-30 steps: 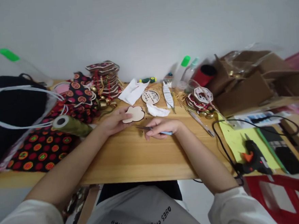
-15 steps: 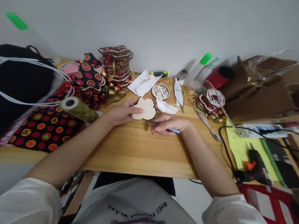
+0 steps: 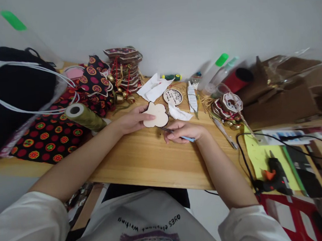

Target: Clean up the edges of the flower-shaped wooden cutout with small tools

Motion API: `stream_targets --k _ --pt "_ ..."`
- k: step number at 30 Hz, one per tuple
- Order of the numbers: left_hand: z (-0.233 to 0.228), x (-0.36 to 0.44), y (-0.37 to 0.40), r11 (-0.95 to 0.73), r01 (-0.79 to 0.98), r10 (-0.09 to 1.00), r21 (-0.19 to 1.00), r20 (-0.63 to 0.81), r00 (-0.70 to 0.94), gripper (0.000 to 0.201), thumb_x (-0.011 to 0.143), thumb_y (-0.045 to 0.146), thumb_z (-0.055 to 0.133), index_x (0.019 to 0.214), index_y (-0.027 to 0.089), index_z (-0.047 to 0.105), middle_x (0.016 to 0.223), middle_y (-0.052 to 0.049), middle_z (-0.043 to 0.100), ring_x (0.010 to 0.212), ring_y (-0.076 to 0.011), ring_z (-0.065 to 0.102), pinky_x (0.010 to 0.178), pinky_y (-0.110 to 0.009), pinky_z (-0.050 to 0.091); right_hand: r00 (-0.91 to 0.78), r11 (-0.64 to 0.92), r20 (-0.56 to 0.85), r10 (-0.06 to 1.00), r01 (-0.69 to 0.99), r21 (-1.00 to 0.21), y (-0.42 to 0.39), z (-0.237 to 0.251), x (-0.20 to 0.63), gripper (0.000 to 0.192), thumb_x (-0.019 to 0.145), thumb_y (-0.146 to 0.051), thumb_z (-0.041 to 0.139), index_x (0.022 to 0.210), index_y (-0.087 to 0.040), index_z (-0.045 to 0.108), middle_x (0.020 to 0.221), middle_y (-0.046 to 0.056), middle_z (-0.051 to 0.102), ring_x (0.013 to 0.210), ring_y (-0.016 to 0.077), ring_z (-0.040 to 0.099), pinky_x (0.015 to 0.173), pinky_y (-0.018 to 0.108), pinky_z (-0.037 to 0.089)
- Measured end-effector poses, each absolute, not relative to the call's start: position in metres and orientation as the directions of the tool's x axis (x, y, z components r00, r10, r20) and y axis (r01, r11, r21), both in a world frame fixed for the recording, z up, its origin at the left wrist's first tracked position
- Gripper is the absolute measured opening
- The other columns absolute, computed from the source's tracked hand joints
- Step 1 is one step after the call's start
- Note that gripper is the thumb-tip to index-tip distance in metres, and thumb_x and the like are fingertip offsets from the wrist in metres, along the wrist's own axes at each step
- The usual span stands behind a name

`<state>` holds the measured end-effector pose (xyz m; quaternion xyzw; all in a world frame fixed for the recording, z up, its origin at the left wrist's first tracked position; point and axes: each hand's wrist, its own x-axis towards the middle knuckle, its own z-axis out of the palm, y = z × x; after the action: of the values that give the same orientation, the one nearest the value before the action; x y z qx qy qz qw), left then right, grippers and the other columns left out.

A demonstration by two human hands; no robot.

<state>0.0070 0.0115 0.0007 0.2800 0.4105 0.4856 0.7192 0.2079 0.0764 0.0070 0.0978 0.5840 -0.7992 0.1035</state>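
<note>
Between my left hand's (image 3: 135, 119) thumb and fingers is a pale, flower-shaped wooden piece (image 3: 160, 116) with a thin dark edge, flat side facing up. My right hand (image 3: 182, 131) is closed around small scissors (image 3: 188, 138) with a blue handle and thin dark blades. The blade tips point left, at the lower edge of the flower-shaped piece; whether they touch it I cannot tell. Just beyond my hands lie crumpled white paper (image 3: 179, 112) and a round wooden disc (image 3: 172, 96) with black writing.
At the left are patterned black fabric (image 3: 52, 144), an olive ribbon roll (image 3: 85, 118) and stacked bell ornaments (image 3: 126, 71). To the right lie more ornaments (image 3: 228, 106), a pen-like tool (image 3: 224, 132), a black glue gun (image 3: 276, 173) with a cable and a cardboard box (image 3: 283, 93).
The scissors' blades have come a little closer to the lower edge of the flower-shaped piece, which has tilted slightly. Both hands keep their hold; the view has shifted slightly.
</note>
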Motion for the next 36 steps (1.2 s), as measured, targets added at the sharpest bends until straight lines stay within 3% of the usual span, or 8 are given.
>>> stream_targets --k 9,21,28,36 --pt "-0.0007 0.0069 0.0122 0.355 -0.469 0.935 0.809 -0.298 0.193 0.041 0.056 0.013 0.073 0.096 0.016 0.066 0.099 -0.006 0.07 0.101 -0.0213 0.061 0.087 -0.029 0.046 -0.964 -0.295 -0.264 -0.043 0.265 -0.918 0.0771 0.0054 0.2079 0.026 0.082 -0.031 0.056 0.082 -0.006 0.058 0.036 -0.01 0.042 0.029 0.001 0.03 0.036 0.018 0.02" --pt "-0.0026 0.0047 0.012 0.355 -0.503 0.934 0.788 -0.276 0.227 0.038 0.061 0.013 0.072 0.098 0.015 0.066 0.095 -0.004 0.071 0.093 -0.0175 0.063 0.081 -0.024 0.047 -0.962 -0.296 -0.274 -0.008 0.264 -0.918 0.0761 0.0064 0.208 0.029 0.084 -0.034 0.053 0.081 -0.006 0.058 0.035 -0.01 0.042 0.029 0.0016 0.029 0.036 0.018 0.02" --pt "-0.0019 0.005 0.0115 0.359 -0.533 0.933 0.766 -0.286 0.218 0.04 0.058 0.012 0.074 0.097 0.015 0.066 0.093 -0.004 0.072 0.091 -0.0182 0.064 0.079 -0.024 0.047 -0.956 -0.28 -0.293 -0.013 0.285 -0.917 0.077 0.0062 0.2083 0.029 0.075 -0.036 0.064 0.078 -0.007 0.057 0.035 -0.01 0.043 0.029 0.0016 0.029 0.035 0.018 0.018" --pt "0.0006 0.0056 0.0106 0.362 -0.526 0.932 0.77 -0.287 0.221 0.038 0.061 0.011 0.072 0.098 0.014 0.066 0.091 -0.004 0.072 0.093 -0.0184 0.063 0.079 -0.024 0.047 -0.961 -0.302 -0.278 -0.003 0.266 -0.915 0.0761 0.0047 0.2067 0.027 0.081 -0.034 0.057 0.078 -0.007 0.056 0.034 -0.01 0.042 0.028 0.0009 0.028 0.034 0.017 0.019"
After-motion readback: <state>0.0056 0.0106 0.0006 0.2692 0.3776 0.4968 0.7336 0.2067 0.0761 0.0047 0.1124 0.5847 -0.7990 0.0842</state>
